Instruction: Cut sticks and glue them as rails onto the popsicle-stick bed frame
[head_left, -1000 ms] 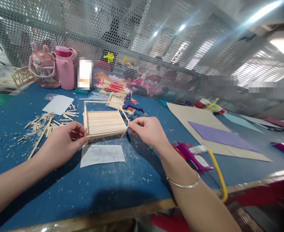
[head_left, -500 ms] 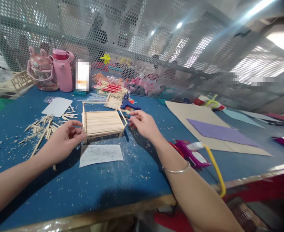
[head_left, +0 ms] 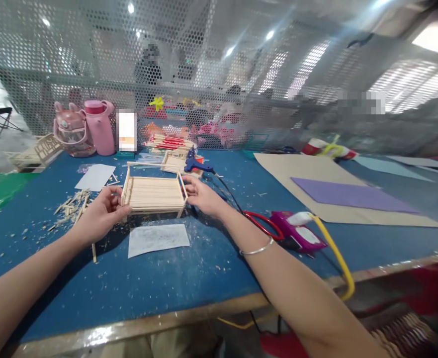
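Note:
A small wooden stick frame [head_left: 154, 191], like a little bed with raised ends, stands between my hands. My left hand [head_left: 107, 206] grips its left end, thumb at the front corner and fingers curled. At the right end, my right hand [head_left: 200, 195] has its fingers closed on the end post, partly hidden behind it. A white rough sheet [head_left: 159, 239] lies just in front of the frame. Behind it are a smaller wooden frame [head_left: 172, 162] and a blue glue gun [head_left: 199, 165].
Cut sticks and scraps [head_left: 73, 205] lie left beside a white card [head_left: 95, 177]. Pink bottles [head_left: 100, 130] stand at the back left. To the right are a purple device [head_left: 297, 231] with a yellow strap, and a purple sheet [head_left: 349, 194] on beige board [head_left: 323, 215].
My right hand has moved left and closed on the frame's right end, where it was apart from it before. The camera view has shifted a little.

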Motion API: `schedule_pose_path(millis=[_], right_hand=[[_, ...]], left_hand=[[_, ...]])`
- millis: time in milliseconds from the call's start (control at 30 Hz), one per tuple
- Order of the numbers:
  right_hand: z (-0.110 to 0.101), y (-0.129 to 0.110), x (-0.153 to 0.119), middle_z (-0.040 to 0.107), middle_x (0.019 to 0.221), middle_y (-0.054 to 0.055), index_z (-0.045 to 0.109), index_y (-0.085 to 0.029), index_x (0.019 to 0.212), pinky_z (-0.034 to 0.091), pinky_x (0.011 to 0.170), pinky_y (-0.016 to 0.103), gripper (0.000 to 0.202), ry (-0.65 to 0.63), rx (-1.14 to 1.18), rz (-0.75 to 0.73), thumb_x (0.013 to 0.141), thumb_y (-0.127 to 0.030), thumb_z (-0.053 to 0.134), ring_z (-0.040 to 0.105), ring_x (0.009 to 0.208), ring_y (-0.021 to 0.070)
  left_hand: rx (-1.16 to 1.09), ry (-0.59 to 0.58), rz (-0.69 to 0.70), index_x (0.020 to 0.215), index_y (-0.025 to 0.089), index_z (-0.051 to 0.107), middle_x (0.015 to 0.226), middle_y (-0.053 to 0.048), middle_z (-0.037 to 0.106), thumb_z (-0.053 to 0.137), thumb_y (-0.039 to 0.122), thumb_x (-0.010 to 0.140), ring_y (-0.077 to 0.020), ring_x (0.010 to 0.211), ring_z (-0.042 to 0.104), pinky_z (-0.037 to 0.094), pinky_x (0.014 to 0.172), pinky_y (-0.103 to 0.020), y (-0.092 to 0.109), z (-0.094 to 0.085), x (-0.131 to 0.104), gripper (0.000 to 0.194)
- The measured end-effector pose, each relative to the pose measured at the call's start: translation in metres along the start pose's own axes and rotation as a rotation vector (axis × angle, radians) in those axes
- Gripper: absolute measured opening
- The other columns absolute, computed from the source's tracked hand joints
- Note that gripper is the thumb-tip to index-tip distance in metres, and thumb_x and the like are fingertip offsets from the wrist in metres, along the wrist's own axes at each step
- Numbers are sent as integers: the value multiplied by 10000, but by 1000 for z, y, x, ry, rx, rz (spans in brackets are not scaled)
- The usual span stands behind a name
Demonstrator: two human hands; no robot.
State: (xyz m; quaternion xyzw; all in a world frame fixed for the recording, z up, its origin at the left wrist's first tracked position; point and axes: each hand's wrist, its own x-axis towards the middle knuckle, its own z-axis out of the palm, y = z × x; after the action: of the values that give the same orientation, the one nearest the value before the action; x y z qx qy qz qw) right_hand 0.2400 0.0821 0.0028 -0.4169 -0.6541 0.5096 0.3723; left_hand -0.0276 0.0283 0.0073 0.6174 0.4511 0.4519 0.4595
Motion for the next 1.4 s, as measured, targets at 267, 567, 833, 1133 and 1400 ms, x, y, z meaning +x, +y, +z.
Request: schedule_pose_path(millis=[267, 567, 833, 1133, 1400], right_hand=[[-10, 4, 8, 592, 1037, 69, 413, -201, 1020, 422, 931, 337, 512, 246, -78, -46, 558, 8, 485, 588, 977, 149], [-19, -14, -10, 625, 842, -4, 506, -171, 974, 461, 768, 271, 494, -152, 5, 43, 520, -74, 675, 601, 767, 123], [-18, -10, -9, 564, 632, -72, 436, -191, 822, 403, 583, 227, 397, -127, -47, 46, 547, -177, 722, 525, 576, 86], [-8, -13, -12, 561, 598, -79, 417, -196, 810, 380, 571, 238, 346, -144, -106, 31, 581, -203, 677, 514, 546, 90], [-9, -14, -10, 544, 581, -96, 422, -188, 841, 361, 554, 226, 361, -129, -111, 37, 584, -195, 675, 481, 519, 75]], left_hand=[[-15, -18, -17, 1072, 191, 388, 771, 21, 603, 637, 351, 687, -134, 714, 589, 448, 615, -243, 7, 1, -1, 485], [53, 92, 27, 1001, 162, 478, 544, 84, 510, 628, 309, 665, -103, 511, 503, 390, 550, -240, 12, -6, 41, 396], [80, 151, -10, 1005, 180, 474, 882, -45, 656, 582, 347, 706, -150, 776, 626, 476, 706, -299, -4, 3, 63, 359], [713, 155, 40, 997, 155, 611, 956, -132, 645, 651, 418, 644, -304, 967, 560, 398, 851, -431, -17, -3, 25, 442], [936, 65, 19, 683, 240, 717, 733, -46, 714, 573, 357, 736, -210, 704, 623, 420, 646, -283, -5, -16, 29, 193]])
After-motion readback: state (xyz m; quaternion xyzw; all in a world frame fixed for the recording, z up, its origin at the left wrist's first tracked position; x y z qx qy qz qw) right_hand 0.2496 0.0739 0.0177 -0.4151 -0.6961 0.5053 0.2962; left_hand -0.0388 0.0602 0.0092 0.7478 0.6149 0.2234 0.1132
